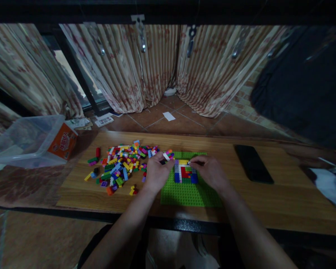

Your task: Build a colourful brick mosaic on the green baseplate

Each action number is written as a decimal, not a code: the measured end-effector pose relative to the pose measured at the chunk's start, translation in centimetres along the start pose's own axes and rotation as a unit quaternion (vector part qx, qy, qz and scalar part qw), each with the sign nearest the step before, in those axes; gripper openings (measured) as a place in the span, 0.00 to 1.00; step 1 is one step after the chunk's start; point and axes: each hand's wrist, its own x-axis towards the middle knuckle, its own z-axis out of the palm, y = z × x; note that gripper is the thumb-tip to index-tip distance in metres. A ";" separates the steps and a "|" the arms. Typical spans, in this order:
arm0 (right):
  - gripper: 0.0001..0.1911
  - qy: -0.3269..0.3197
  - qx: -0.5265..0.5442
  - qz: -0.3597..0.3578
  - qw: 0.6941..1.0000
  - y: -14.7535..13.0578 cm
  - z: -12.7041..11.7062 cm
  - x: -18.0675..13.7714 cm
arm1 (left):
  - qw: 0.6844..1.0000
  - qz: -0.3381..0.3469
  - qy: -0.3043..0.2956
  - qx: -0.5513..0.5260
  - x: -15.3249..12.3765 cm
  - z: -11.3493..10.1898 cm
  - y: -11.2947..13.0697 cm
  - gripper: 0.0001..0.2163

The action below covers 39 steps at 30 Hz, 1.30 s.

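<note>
Green board point(190, 198) is showing bare bumps point(169, 194) around 1 small brick build point(184, 174), the left hand point(158, 173) is pinching some bricks point(168, 154), the right hand point(211, 170) is bunching its fingertips point(194, 160) there, grip unclear, and many loose bricks point(120, 166) are lying leftward.

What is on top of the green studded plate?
A structure of coloured bricks, including blue, white, red and yellow, is on the green plate. The left hand and right hand cover parts of the plate; what lies under the bricks cannot be seen.
</note>
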 end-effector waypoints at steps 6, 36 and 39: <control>0.06 -0.025 -0.016 -0.005 1.000 0.1 0.0 0.3 | 1.000 0.013 -0.003 0.016 0.0 -0.1 -0.1 0.03; 0.15 0.059 0.038 0.073 0.995 1.6 0.3 1.2 | 1.000 0.004 -0.011 0.008 0.0 -0.2 0.2 0.01; 0.14 0.038 0.026 0.062 0.997 1.7 0.8 1.2 | 1.000 0.001 -0.013 0.010 0.0 -0.2 0.1 0.02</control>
